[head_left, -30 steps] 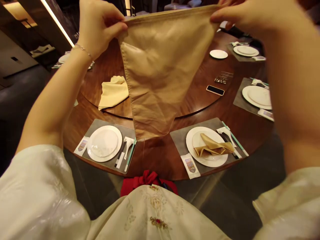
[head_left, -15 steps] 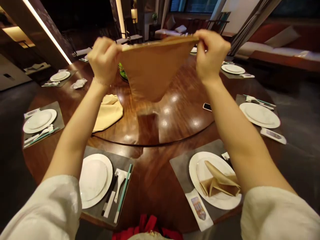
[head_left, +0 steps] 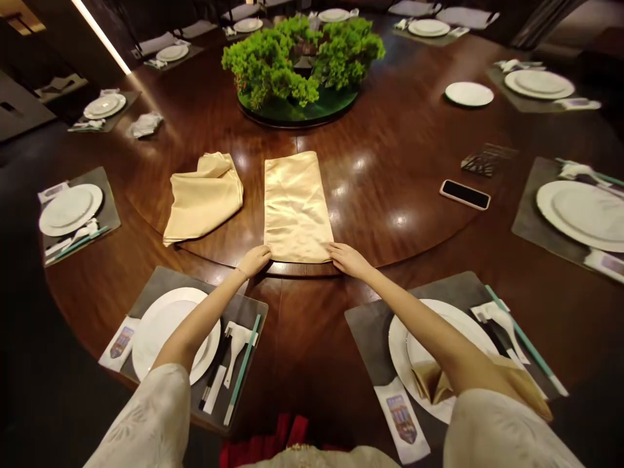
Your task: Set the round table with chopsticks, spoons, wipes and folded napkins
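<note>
A gold cloth napkin (head_left: 296,205), laid out as a slightly wrinkled rectangle, lies flat on the wooden turntable (head_left: 380,175). My left hand (head_left: 254,260) holds its near left corner, with the fingertips closed on the edge. At the near right corner my right hand (head_left: 348,259) grips the cloth between thumb and fingers. Left of it rests a second, loosely folded yellow napkin (head_left: 207,198). Below my right forearm, a folded gold napkin (head_left: 431,380) sits on a white plate (head_left: 400,338), partly hidden by the arm.
A green plant centrepiece (head_left: 302,68) stands in the middle of the turntable. To the right lie a phone (head_left: 465,194), a dark openwork holder (head_left: 480,162) and a small white plate (head_left: 469,94). Place settings with chopsticks (head_left: 242,370) and spoons ring the table. A crumpled white cloth (head_left: 145,125) is at left.
Both hands came down from high in front of me, lowering the stretched napkin onto the turntable. My view has tilted down, so the plant centrepiece now shows fully.
</note>
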{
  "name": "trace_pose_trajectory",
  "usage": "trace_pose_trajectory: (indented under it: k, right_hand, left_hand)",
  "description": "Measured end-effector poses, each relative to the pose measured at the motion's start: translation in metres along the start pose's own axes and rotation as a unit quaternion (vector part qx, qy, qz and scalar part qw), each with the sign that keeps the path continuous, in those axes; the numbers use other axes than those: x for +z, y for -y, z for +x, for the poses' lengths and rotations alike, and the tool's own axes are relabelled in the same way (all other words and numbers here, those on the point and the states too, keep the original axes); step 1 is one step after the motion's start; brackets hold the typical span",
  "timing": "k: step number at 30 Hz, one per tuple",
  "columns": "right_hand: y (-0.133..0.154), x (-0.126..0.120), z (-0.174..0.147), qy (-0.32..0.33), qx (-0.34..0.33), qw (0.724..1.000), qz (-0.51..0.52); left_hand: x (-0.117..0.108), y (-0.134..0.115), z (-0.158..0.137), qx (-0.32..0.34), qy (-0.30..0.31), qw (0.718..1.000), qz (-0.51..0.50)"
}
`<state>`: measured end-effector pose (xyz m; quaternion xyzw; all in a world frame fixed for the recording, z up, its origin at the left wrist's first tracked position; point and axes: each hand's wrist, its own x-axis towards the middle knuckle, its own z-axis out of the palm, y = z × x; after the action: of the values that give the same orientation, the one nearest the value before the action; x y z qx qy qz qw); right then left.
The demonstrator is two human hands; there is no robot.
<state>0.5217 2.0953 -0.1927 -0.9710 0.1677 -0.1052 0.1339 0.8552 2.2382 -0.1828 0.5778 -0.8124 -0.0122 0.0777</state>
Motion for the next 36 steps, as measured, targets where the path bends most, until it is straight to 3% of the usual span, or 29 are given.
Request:
trace_pose_trajectory:
  k: [3, 6, 10, 13, 16, 20, 23, 27, 31, 33, 36]
  right_hand:
    - [0.008, 0.002, -0.01, 0.015, 0.022, 0.999, 0.042]
    - [0.017, -0.001, -0.005, 0.022, 0.177, 0.981, 0.072]
    - [0.019, -0.008, 0.02, 0.059, 0.38, 0.919, 0.091]
    - [0.013, -0.013, 0.041, 0.11, 0.468, 0.873, 0.086]
    - [0.009, -0.016, 0.054, 0.098, 0.533, 0.837, 0.074]
    - [0.005, -0.013, 0.063, 0.088, 0.544, 0.829, 0.096]
    - [0.004, -0.008, 0.063, 0.066, 0.543, 0.826, 0.14]
    - [0.008, -0.001, 0.056, -0.039, 0.554, 0.795, 0.243]
    - [0.022, 0.007, 0.04, -0.2, 0.532, 0.749, 0.34]
    - [0.033, 0.011, 0.03, -0.24, 0.523, 0.734, 0.361]
    - [0.051, 0.017, 0.013, -0.214, 0.525, 0.771, 0.29]
  left_hand:
    - [0.005, 0.004, -0.011, -0.018, 0.039, 0.998, -0.038]
    - [0.004, 0.006, -0.012, -0.111, 0.054, 0.989, -0.086]
    - [-0.003, 0.005, 0.007, -0.243, 0.056, 0.96, -0.127]
    - [-0.01, 0.006, 0.027, -0.33, 0.085, 0.931, -0.127]
    - [-0.015, 0.007, 0.041, -0.447, 0.104, 0.876, -0.151]
    - [-0.016, 0.006, 0.049, -0.532, 0.102, 0.813, -0.214]
    - [-0.012, 0.002, 0.051, -0.563, 0.029, 0.763, -0.316]
    - [-0.01, -0.003, 0.048, -0.562, -0.035, 0.688, -0.457]
    - [-0.018, -0.008, 0.036, -0.532, -0.071, 0.653, -0.533]
    - [-0.018, -0.012, 0.027, -0.524, -0.092, 0.639, -0.556]
    - [-0.009, -0.027, 0.013, -0.533, -0.13, 0.678, -0.489]
